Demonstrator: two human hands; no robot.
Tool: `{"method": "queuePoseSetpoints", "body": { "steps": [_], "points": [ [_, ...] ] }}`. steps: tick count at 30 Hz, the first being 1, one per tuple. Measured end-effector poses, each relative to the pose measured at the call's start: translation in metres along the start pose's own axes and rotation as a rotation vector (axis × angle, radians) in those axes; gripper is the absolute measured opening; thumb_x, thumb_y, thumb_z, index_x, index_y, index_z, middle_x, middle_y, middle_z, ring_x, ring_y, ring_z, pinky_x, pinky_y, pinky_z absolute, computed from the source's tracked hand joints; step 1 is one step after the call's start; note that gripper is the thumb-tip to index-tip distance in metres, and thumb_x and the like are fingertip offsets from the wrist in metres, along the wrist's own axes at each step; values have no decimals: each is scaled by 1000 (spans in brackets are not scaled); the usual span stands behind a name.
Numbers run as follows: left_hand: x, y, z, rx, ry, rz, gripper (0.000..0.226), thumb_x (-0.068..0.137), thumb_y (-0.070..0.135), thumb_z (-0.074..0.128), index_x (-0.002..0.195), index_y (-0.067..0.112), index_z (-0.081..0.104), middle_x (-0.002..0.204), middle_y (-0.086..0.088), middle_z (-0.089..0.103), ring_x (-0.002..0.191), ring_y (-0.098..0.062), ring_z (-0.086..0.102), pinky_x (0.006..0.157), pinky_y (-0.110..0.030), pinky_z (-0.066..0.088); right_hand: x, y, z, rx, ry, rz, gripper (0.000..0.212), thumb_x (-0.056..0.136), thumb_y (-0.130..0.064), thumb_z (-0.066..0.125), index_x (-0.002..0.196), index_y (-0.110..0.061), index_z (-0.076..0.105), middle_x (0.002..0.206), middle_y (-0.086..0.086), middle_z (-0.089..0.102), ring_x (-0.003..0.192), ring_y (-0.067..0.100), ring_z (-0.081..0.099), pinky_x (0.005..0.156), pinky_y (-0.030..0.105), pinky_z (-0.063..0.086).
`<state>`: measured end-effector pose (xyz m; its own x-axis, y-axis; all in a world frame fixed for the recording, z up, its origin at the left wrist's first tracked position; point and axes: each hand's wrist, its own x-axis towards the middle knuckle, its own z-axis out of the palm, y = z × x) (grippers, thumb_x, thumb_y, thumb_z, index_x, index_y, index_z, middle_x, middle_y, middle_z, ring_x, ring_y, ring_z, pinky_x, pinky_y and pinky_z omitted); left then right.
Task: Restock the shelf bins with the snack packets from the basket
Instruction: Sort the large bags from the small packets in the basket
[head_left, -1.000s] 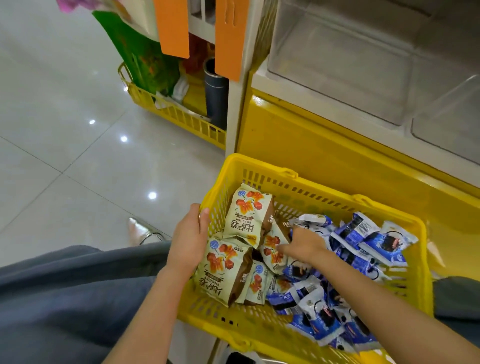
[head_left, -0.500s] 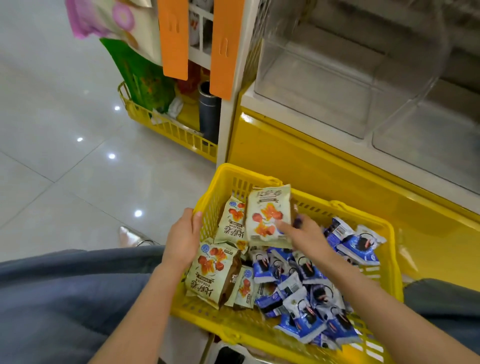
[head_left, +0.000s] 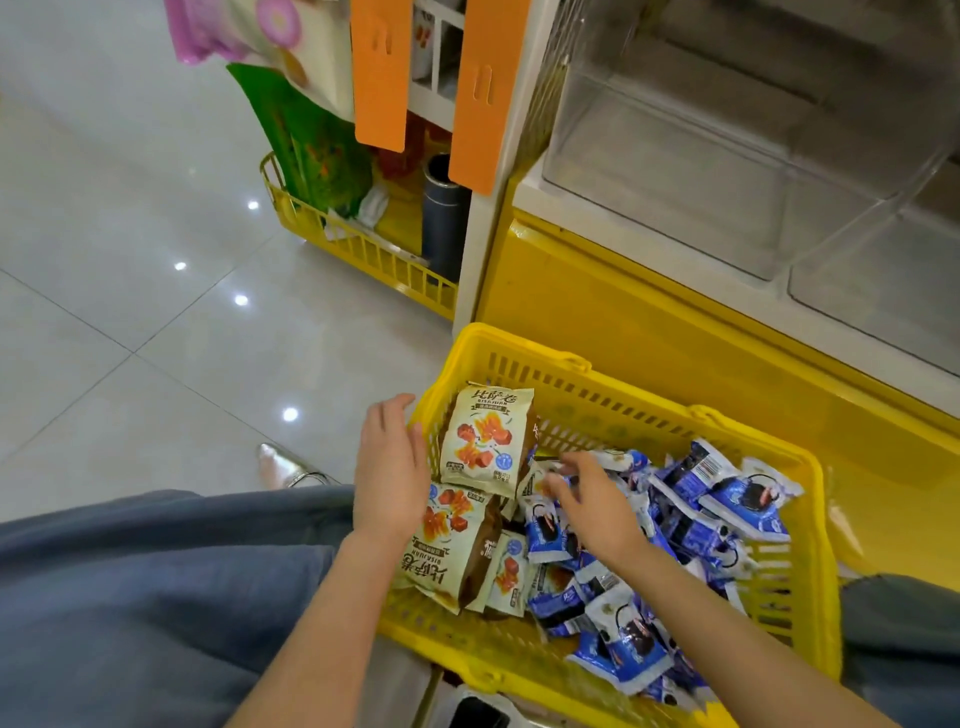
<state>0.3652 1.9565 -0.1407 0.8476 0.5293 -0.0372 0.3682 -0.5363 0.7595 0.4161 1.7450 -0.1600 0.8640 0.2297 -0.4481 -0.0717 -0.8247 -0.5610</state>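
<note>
Released since the earlier frame: our right hand (head_left: 587, 501) has let go of the cream packet (head_left: 485, 439) and dropped to the pile; our left hand (head_left: 389, 467) has come off the rim.
We see that packet standing on end in the far left corner of the yellow basket (head_left: 519, 345), long axis pointing away from us, orange snack pictures facing us; it lies between both hands, the left nearer, just beside its edge; both hands are open, fingers loosely spread, gripping nothing; blue packets (head_left: 727, 493) fill the right side; clear bins (head_left: 675, 171) sit up and right.
</note>
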Motion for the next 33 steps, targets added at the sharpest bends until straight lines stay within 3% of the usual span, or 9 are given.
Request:
{"method": "queuePoseSetpoints", "body": {
  "steps": [2, 6, 9, 12, 16, 20, 28, 30, 33],
  "points": [
    [-7, 20, 3, -24, 44, 161, 26, 97, 23, 35, 120, 17, 46, 112, 4, 45, 100, -6, 43, 82, -22, 37, -16, 29, 0, -152, 1, -43, 39, 98, -29, 45, 134, -14, 42, 132, 0, 50, 115, 15, 52, 94, 29, 45],
    [-36, 44, 41, -61, -325, 376, 25, 97, 31, 30, 112, 25, 49, 103, 11, 53, 92, -2, 52, 75, -15, 41, -38, 66, -4, -412, 190, -114, 49, 94, -25, 53, 139, -11, 38, 137, 4, 44, 130, 20, 39, 108, 30, 30],
    [-55, 36, 89, 4, -645, 173, 33, 100, 25, 34, 131, 18, 41, 127, -1, 49, 115, -15, 49, 95, -27, 41, -38, 83, -15, -342, 189, 27, 70, 93, -33, 55, 147, -9, 19, 150, 7, 29, 137, 21, 31, 109, 32, 31],
    [-64, 28, 128, 171, -868, -66, 53, 100, 26, 34, 146, 9, 15, 149, -13, 25, 138, -28, 24, 111, -36, 25, -30, 88, -16, -175, 101, 133, 82, 90, -34, 59, 149, -13, 7, 154, 7, 21, 137, 22, 34, 103, 33, 39],
    [-76, 25, 155, 138, -704, -282, 61, 99, 24, 39, 148, 7, 7, 156, -12, 10, 142, -26, 16, 113, -35, 20, -20, 99, -12, -268, 55, 149, 87, 89, -45, 55, 150, -11, 2, 156, 7, 17, 141, 22, 25, 109, 32, 33],
    [-76, 25, 162, -50, -413, -505, 45, 93, 11, 50, 134, -3, 35, 136, -20, 38, 114, -28, 50, 95, -32, 41, -15, 107, -11, -220, 37, 147, 88, 87, -47, 58, 150, -11, 8, 155, 6, 23, 140, 20, 26, 109, 30, 33],
    [-65, 25, 183, -99, -489, -719, 51, 87, 23, 64, 126, -4, 46, 128, -21, 52, 118, -34, 50, 97, -36, 41, -25, 107, -15, 181, 196, 95, 83, 79, -39, 72, 146, -30, 23, 147, -9, 36, 132, 2, 34, 103, 21, 35],
    [-64, 24, 184, -107, -564, -691, 42, 82, 24, 70, 114, 0, 57, 121, -17, 59, 110, -30, 55, 92, -34, 45, -28, 104, -20, 255, 216, 93, 82, 78, -39, 73, 144, -34, 24, 143, -16, 37, 119, -16, 29, 95, 8, 31],
    [-65, 24, 179, -159, -589, -650, 38, 75, 20, 76, 101, 8, 52, 105, -10, 62, 93, -22, 58, 78, -30, 46, -34, 99, -28, 313, 228, 85, 85, 74, -42, 74, 143, -35, 25, 135, -24, 36, 113, -19, 26, 94, 6, 29]
  ]
}}
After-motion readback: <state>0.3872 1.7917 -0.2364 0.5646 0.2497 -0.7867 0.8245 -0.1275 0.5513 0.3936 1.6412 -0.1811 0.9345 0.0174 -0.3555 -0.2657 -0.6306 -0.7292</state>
